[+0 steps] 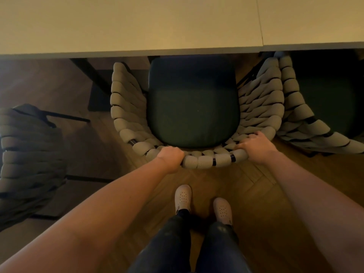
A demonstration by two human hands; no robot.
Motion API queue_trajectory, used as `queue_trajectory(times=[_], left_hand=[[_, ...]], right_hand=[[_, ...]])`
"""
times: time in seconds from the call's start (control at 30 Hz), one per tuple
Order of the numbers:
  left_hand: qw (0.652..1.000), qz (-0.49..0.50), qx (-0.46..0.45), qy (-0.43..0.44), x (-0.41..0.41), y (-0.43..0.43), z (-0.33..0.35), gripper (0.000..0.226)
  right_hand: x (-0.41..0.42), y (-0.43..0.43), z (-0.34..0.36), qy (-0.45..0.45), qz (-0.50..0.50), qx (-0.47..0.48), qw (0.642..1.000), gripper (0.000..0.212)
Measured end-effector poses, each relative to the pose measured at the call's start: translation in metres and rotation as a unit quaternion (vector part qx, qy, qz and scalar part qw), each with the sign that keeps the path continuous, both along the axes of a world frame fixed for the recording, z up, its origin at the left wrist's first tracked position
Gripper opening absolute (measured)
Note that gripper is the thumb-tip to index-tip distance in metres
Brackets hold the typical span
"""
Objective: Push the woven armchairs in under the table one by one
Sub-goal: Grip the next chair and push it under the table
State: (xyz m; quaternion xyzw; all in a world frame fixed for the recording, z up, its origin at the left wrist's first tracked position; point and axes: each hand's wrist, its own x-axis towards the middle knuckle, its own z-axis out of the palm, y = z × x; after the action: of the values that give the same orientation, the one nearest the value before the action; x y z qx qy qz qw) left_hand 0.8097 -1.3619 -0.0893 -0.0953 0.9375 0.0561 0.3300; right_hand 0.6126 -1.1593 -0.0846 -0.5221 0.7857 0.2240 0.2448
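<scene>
Head view: you're standing behind the middle woven armchair (194,113), both hands on the top of its curved backrest. Its green seat cushion (194,107) has the front edge just under the tabletop (126,22) lip; most of the seat is out in the open, so by my read the push is only partly done.

Risks from here:
- Right-hand neighbour armchair (307,107) sits just beside this one, armrests near touching. Push off-line to the right and the woven sides will likely rub or snag.
- Dark table leg (92,75) stands left of the chair's front. Veer left and the frame could clip it.
- Armrest clearance under the tabletop can't be judged from this angle. If they're too tall they'll hit the edge, so go slow.
- Uneven force between hands would yaw the chair on the wood floor (246,184).
- Your feet (202,203) are close behind; watch your step as you follow in.

Hands:
- Left hand (170,155): closed, fingers curled over the back rim, firm grip.
- Right hand (256,145): wrapped over the rim at the right rear corner, fingers looser and spread onto the weave.

A third armchair (29,158) sits well out to your left, not yet pushed in.
</scene>
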Motion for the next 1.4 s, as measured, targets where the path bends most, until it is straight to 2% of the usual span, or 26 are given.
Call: queue_trajectory(times=[0.1, 0.4, 0.9, 1.1, 1.2, 1.27, 1.33, 1.4], left_hand=[[0.999, 0.015, 0.012, 0.039, -0.011, 0.003, 0.0, 0.016], [0.996, 0.048, 0.008, 0.072, -0.031, -0.023, -0.005, 0.018], [0.996, 0.053, 0.021, 0.063, -0.039, -0.039, -0.009, 0.02], [0.998, 0.065, 0.018, 0.012, -0.028, -0.038, -0.009, 0.026], [0.997, 0.078, 0.009, 0.015, -0.023, -0.036, -0.009, 0.029], [0.996, 0.091, -0.003, 0.025, -0.02, -0.031, -0.007, 0.034], [0.995, 0.093, -0.02, 0.043, -0.016, -0.028, -0.008, 0.048], [0.99, 0.114, -0.035, 0.074, -0.003, -0.027, -0.009, 0.061]], right_hand=[[-0.016, -0.001, 0.001, 0.018, 0.007, 0.012, 1.0, 0.049], [-0.043, -0.035, 0.003, 0.029, 0.015, -0.003, 0.999, 0.045], [-0.057, -0.047, -0.009, 0.023, 0.016, -0.042, 0.999, 0.04], [-0.045, -0.046, -0.015, 0.028, 0.008, -0.059, 0.998, 0.041], [-0.042, -0.047, -0.015, 0.022, 0.001, -0.056, 0.998, 0.04], [-0.04, -0.049, -0.011, 0.023, 0.001, -0.03, 0.999, 0.047], [-0.036, -0.05, -0.006, 0.018, 0.001, 0.007, 1.0, 0.063], [-0.026, -0.056, 0.0, -0.025, 0.006, 0.017, 1.0, 0.075]])
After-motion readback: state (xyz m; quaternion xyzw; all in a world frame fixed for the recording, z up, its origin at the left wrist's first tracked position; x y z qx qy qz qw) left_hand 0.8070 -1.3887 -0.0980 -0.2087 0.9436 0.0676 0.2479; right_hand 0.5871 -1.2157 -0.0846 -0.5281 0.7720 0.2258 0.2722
